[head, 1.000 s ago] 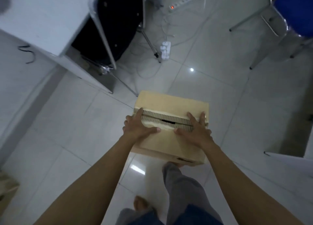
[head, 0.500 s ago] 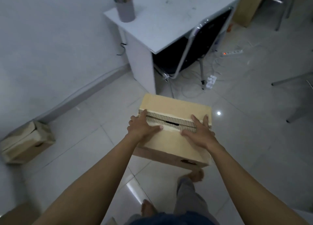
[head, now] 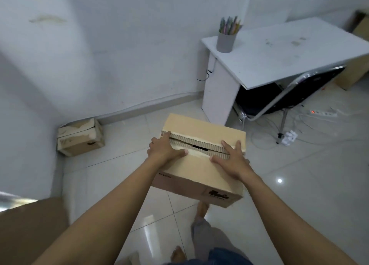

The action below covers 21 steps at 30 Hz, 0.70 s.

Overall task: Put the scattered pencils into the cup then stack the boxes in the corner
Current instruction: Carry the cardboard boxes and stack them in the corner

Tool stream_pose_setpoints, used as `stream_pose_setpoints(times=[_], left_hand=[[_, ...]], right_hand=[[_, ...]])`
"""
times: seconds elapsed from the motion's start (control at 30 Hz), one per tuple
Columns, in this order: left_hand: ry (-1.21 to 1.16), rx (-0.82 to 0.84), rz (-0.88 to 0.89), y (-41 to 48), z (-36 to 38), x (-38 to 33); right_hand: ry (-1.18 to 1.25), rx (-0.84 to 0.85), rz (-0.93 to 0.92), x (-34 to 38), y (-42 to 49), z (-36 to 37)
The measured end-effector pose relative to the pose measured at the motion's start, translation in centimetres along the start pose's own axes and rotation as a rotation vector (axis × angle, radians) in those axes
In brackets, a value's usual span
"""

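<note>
I carry a tan cardboard box (head: 199, 171) above the floor tiles, its torn top flaps slightly apart. My left hand (head: 163, 151) grips its left end, thumb lying along the flap edge. My right hand (head: 231, 161) holds the right end, fingers spread over the top and outer edge. A second, worn cardboard box (head: 79, 139) sits on the floor in the wall corner, to the left and beyond the one I hold. The grey cup (head: 225, 41) stands on the desk's near corner with several coloured pencils (head: 229, 25) upright in it.
The white desk (head: 289, 51) stands against the wall at right, a black chair (head: 289, 97) tucked under it. A power strip (head: 323, 113) and loose cables lie on the floor beside it. A brown surface (head: 30, 224) fills the lower left. My feet are below the box.
The view has swung left from the chair and cables toward the wall corner. The corner box and the cup came into sight. Both hands have kept the same hold on the carried box.
</note>
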<state>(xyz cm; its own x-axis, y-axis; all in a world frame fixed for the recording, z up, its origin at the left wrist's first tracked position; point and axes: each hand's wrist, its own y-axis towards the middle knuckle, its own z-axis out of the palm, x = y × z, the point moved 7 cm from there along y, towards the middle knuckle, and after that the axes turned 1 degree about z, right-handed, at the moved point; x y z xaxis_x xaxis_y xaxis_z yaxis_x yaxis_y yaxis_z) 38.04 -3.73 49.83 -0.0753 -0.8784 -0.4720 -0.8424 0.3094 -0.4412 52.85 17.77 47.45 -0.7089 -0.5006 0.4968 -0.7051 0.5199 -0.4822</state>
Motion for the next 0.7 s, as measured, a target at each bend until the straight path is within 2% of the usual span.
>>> stream_pose_setpoints(times=[0.43, 0.7], left_hand=[[-0.102, -0.045, -0.199, 8.8, -9.0, 8.2], [-0.199, -0.185, -0.285, 15.6, -17.5, 11.6]], right_hand=[[-0.118, 0.131, -0.165, 14.9, 11.1, 4.3], [-0.256, 0.223, -0.340, 28.7, 20.5, 5.4]])
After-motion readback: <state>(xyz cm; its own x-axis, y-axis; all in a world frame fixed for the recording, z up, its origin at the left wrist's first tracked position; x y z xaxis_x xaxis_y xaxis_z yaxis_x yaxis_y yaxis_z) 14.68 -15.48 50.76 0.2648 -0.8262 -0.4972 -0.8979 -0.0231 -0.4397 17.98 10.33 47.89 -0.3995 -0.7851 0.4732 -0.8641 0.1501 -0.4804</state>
